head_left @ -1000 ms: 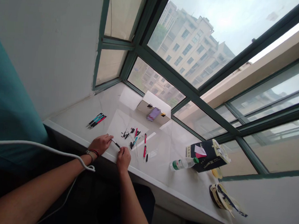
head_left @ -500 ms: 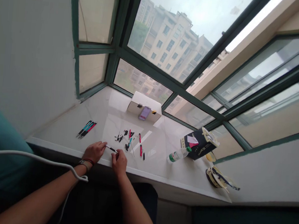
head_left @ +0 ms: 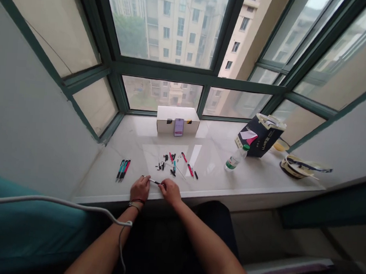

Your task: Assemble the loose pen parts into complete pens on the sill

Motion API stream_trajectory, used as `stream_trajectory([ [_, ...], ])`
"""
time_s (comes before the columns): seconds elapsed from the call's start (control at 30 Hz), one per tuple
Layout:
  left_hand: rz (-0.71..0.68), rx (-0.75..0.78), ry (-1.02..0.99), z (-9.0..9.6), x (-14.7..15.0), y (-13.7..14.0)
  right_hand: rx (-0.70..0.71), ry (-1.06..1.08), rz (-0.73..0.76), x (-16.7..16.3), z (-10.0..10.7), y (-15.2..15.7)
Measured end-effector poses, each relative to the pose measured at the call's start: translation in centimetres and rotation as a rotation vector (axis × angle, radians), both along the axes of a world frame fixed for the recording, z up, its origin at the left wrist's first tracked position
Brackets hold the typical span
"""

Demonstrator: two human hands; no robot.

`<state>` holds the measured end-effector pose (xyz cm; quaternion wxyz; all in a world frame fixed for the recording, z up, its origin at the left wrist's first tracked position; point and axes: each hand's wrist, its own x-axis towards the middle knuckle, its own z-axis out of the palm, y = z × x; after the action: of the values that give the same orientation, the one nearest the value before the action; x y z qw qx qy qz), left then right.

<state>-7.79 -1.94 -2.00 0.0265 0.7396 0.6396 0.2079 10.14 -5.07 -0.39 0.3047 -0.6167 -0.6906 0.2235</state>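
Near the front edge of the white sill, a thin white-and-black pen spans the gap between my two hands. My left hand is closed on its left end, and my right hand pinches the dark right end. Just beyond lie scattered pen parts: red barrels, a teal piece, small black pieces and thin refills. To the left, several whole pens in teal, black and red lie side by side.
A white box with a purple phone-like object against its front stands by the window. At right are a green-capped bottle, a dark paper bag and a bowl-like container. A white cable crosses the lower left.
The view has turned and levelled, so everything appears shifted and rotated. Both hands keep hold of the pen near the sill's edge.
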Motion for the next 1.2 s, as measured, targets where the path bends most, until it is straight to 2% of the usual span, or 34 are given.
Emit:
stream_trajectory([
  [0.33, 0.0, 0.034, -0.045, -0.4, -0.1, 0.2, -0.02, -0.094, 0.011, 0.0, -0.7, 0.3],
  [0.57, 0.007, 0.028, -0.051, -0.4, -0.1, 0.3, 0.013, -0.11, 0.05, 0.1, -0.2, 0.1],
  [0.87, -0.003, 0.019, -0.071, -0.1, -0.2, 0.2, 0.006, -0.182, 0.01, -0.3, -0.2, -0.1],
  [1.2, 0.013, 0.017, -0.072, -0.2, -0.2, 0.1, 0.042, -0.202, 0.068, -0.2, 0.5, -0.5],
])
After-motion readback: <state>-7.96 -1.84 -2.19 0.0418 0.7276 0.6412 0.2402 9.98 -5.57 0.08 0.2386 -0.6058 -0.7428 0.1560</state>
